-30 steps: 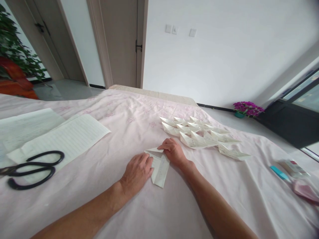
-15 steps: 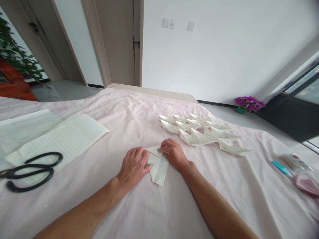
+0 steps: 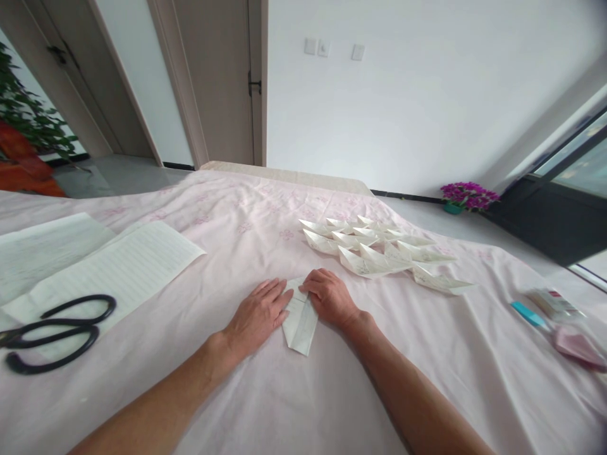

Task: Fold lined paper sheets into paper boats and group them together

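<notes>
- Touching pale, creased paper nearer me than the boats
- My left hand flat on it, fingers straight; my right hand curled at its edge, pinch unclear
- Pinkish cloth under the boats, white wall beyond

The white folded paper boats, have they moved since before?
No, the white folded paper boats sit in the same place beside the pink flower print.

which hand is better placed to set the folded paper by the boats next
Probably the right hand: it touches the folded paper, on the side nearer the paper boats; the left hand lies on the opposite side.
</notes>
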`<move>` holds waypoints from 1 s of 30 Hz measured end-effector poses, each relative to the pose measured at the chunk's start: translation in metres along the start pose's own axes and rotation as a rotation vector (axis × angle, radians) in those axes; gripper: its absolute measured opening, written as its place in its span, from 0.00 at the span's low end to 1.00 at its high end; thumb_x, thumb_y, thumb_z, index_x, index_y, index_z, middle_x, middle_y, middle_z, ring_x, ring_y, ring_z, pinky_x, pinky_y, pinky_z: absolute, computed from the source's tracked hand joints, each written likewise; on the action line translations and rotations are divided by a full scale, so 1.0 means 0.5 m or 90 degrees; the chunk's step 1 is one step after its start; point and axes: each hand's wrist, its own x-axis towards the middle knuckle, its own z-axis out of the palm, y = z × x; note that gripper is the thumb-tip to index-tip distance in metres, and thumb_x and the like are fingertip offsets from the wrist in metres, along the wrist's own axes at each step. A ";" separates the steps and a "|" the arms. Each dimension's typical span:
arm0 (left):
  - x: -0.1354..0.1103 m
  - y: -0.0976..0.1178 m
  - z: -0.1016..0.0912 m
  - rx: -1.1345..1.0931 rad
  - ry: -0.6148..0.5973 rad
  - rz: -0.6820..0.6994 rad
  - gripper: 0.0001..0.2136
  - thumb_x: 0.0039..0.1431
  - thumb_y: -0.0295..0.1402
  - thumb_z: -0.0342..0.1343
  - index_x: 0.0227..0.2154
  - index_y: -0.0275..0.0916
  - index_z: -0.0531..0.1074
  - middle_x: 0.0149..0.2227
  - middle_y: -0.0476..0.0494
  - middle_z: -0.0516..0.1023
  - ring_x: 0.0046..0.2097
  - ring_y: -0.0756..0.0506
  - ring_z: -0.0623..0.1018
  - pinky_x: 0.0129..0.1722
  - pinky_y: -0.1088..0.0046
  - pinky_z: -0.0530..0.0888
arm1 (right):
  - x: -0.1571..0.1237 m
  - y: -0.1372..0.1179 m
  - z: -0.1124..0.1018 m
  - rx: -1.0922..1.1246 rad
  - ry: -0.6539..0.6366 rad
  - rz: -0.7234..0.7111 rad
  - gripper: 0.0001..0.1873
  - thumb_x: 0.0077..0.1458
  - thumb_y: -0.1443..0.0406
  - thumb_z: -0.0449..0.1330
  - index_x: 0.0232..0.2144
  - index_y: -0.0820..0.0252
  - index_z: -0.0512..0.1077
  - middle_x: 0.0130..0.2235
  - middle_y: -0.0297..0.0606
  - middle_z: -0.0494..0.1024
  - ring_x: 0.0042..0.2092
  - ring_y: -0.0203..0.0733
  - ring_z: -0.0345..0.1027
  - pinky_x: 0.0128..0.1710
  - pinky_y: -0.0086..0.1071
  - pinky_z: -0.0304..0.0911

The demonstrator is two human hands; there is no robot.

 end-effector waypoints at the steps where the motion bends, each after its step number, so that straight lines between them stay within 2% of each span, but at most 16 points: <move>1: 0.000 0.001 0.000 0.003 0.005 0.006 0.17 0.64 0.30 0.53 0.55 0.37 0.68 0.59 0.35 0.71 0.61 0.40 0.70 0.62 0.58 0.65 | -0.002 -0.013 -0.003 -0.012 -0.021 0.021 0.12 0.57 0.75 0.55 0.33 0.58 0.77 0.35 0.39 0.75 0.39 0.41 0.65 0.42 0.34 0.61; 3: 0.001 0.002 0.002 0.005 0.018 0.019 0.16 0.65 0.30 0.51 0.55 0.36 0.68 0.58 0.34 0.72 0.60 0.41 0.70 0.62 0.58 0.66 | -0.009 -0.042 -0.004 -0.013 -0.046 0.051 0.12 0.59 0.73 0.53 0.36 0.59 0.75 0.37 0.41 0.75 0.39 0.42 0.66 0.42 0.34 0.63; 5: 0.003 0.004 0.005 0.002 0.032 0.028 0.15 0.66 0.29 0.48 0.54 0.36 0.69 0.57 0.34 0.73 0.60 0.41 0.71 0.61 0.58 0.67 | -0.019 -0.068 0.003 0.009 -0.040 0.046 0.15 0.63 0.71 0.49 0.46 0.60 0.73 0.45 0.43 0.75 0.46 0.41 0.67 0.48 0.34 0.64; 7: 0.003 0.006 0.006 0.000 0.043 0.032 0.15 0.66 0.26 0.47 0.53 0.35 0.69 0.56 0.34 0.74 0.59 0.41 0.72 0.60 0.59 0.68 | -0.030 -0.082 0.015 -0.015 -0.023 0.028 0.19 0.66 0.67 0.47 0.56 0.62 0.66 0.56 0.47 0.70 0.58 0.45 0.62 0.59 0.40 0.58; 10: 0.002 0.012 0.003 0.009 0.044 0.028 0.15 0.65 0.24 0.46 0.51 0.35 0.70 0.56 0.33 0.73 0.59 0.41 0.72 0.60 0.58 0.68 | -0.042 -0.075 0.030 -0.078 -0.033 0.023 0.25 0.67 0.61 0.47 0.62 0.67 0.59 0.64 0.51 0.61 0.66 0.50 0.51 0.65 0.47 0.48; 14: -0.005 0.028 -0.010 0.006 0.000 -0.004 0.16 0.64 0.31 0.51 0.53 0.37 0.69 0.58 0.33 0.71 0.61 0.38 0.70 0.60 0.53 0.66 | -0.047 -0.030 0.032 -0.127 -0.045 0.087 0.26 0.67 0.60 0.47 0.64 0.67 0.58 0.66 0.51 0.58 0.67 0.50 0.50 0.65 0.48 0.47; 18: -0.010 0.056 -0.025 -0.012 -0.033 -0.056 0.26 0.60 0.45 0.56 0.57 0.38 0.67 0.62 0.29 0.66 0.63 0.32 0.65 0.62 0.45 0.61 | -0.050 0.001 0.027 -0.150 -0.045 0.132 0.26 0.67 0.61 0.48 0.64 0.66 0.58 0.66 0.50 0.57 0.67 0.50 0.50 0.65 0.48 0.48; 20: -0.011 0.071 -0.028 -0.014 -0.035 -0.075 0.28 0.58 0.47 0.57 0.58 0.39 0.66 0.62 0.28 0.65 0.64 0.30 0.63 0.62 0.43 0.59 | -0.050 0.005 0.024 -0.157 -0.046 0.154 0.26 0.67 0.62 0.47 0.64 0.66 0.58 0.67 0.50 0.57 0.67 0.49 0.49 0.65 0.48 0.48; 25: -0.007 0.086 -0.033 -0.006 -0.041 -0.100 0.24 0.59 0.38 0.56 0.58 0.42 0.66 0.62 0.31 0.65 0.64 0.31 0.64 0.63 0.42 0.56 | -0.048 0.001 0.014 -0.159 -0.045 0.183 0.25 0.66 0.67 0.45 0.63 0.66 0.60 0.66 0.48 0.60 0.66 0.49 0.52 0.63 0.47 0.51; 27: -0.005 0.073 -0.039 0.001 -0.045 -0.081 0.24 0.59 0.34 0.54 0.59 0.42 0.66 0.62 0.33 0.66 0.64 0.33 0.64 0.63 0.42 0.54 | -0.047 -0.004 0.004 -0.166 -0.042 0.179 0.24 0.64 0.69 0.46 0.61 0.65 0.62 0.64 0.48 0.63 0.64 0.50 0.55 0.61 0.46 0.54; 30: -0.001 0.030 -0.049 0.013 -0.055 -0.036 0.23 0.59 0.26 0.51 0.58 0.43 0.67 0.61 0.36 0.68 0.64 0.35 0.63 0.64 0.44 0.54 | -0.052 -0.014 -0.020 -0.179 -0.053 0.178 0.22 0.61 0.70 0.49 0.57 0.63 0.67 0.60 0.48 0.68 0.58 0.53 0.63 0.54 0.44 0.60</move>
